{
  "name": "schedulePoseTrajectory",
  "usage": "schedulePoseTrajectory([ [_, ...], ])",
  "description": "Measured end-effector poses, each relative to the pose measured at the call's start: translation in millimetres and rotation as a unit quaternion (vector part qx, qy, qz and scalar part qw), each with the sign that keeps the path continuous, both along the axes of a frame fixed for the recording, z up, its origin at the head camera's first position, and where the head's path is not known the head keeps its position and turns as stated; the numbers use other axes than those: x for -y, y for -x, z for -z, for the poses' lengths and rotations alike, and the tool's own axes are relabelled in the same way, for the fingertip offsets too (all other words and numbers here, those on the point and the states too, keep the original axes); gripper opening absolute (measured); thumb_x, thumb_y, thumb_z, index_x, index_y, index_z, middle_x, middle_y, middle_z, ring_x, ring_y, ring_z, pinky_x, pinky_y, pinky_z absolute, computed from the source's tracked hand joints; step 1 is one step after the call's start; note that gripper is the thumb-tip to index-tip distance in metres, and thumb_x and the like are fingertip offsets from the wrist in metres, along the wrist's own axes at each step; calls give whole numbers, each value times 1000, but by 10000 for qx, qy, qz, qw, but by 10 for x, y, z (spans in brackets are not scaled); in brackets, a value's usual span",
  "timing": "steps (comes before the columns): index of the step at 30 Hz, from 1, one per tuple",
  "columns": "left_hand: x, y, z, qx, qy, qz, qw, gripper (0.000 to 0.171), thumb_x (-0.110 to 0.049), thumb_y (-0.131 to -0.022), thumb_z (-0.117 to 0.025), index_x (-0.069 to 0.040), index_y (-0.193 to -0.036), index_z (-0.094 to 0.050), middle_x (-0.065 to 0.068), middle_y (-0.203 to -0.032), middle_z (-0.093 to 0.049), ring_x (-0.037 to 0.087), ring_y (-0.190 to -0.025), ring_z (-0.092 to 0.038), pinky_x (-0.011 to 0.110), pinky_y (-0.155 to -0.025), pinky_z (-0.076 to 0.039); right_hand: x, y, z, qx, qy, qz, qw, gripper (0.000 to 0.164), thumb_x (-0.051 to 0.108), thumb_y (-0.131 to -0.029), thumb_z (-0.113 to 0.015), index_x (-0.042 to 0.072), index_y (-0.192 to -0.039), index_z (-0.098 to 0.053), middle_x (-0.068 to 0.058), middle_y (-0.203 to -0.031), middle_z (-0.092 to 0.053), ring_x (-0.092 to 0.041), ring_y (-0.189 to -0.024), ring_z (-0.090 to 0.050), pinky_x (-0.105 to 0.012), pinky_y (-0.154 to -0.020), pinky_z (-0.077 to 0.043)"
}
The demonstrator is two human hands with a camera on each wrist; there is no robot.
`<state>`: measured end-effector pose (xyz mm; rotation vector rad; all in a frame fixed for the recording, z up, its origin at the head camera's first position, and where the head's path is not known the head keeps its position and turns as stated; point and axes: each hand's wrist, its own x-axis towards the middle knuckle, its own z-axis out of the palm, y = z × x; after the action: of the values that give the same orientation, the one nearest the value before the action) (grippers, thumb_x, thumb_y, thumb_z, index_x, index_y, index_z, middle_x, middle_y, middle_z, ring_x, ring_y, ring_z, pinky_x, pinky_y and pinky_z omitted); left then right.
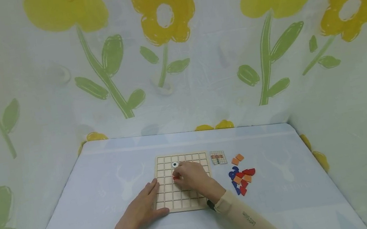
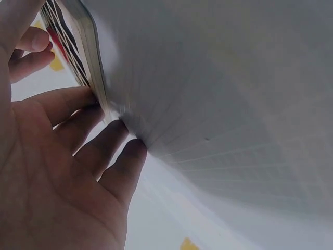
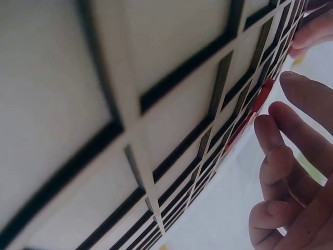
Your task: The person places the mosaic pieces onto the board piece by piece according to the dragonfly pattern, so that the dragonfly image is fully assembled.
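Observation:
A square wooden grid board lies on the table. My left hand rests at its left side, fingers along that edge and thumb by the near corner. In the left wrist view its fingertips meet the board's side. My right hand reaches over the board with curled fingers, pinching a red piece between thumb and index. The right wrist view has red low against the grid, right by those fingertips. Just beyond the hand, a white round piece with a dark centre sits on the board.
A small pattern card with a grid design lies right of the board. Further right is a loose pile of red, blue and orange pieces, with orange squares behind it. Flower-printed cloth walls surround the table.

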<state>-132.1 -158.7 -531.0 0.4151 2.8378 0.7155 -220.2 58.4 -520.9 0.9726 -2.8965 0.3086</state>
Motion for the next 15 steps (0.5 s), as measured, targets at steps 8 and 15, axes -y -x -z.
schedulePoseTrajectory([
  [8,-2,-6,-22,38,1,-31,10000,99,-52,-82,-80,-1,-156,-37,10,-166,-27,36,-150,-28,50,-120,-32,-51,-17,-48,198,-22,-132,9997,11,29,-90,-80,25,-99,-80,13,-93,-70,-1,-78,-60,-16,-64,-51],
  [15,1,-2,-13,60,-29,-21,10000,99,-52,-83,-80,-2,-156,-36,9,-166,-27,35,-150,-28,50,-120,-32,-53,10,-72,299,-118,-309,9990,9,27,-90,-80,26,-99,-81,13,-101,-71,-2,-85,-63,-18,-68,-54],
])
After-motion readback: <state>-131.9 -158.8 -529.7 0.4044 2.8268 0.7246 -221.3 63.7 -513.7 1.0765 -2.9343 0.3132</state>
